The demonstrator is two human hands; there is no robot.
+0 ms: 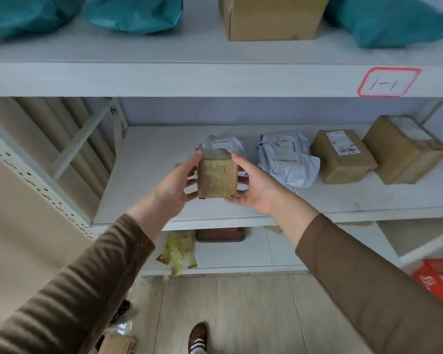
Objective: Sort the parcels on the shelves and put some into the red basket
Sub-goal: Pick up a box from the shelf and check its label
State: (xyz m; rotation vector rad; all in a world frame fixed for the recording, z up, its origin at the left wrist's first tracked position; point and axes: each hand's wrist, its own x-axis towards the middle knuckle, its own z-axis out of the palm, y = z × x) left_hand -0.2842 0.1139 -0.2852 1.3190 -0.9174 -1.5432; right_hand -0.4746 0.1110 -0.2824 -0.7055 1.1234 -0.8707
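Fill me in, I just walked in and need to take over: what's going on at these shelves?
A person in brown sleeves holds a small tape-wrapped brown cardboard box between the left hand and right hand, in front of the white middle shelf. Two grey plastic mailer bags and two brown cardboard boxes with labels lie on that shelf. Teal plastic bags and a large cardboard box sit on the shelf above. A red basket shows partly at the lower right.
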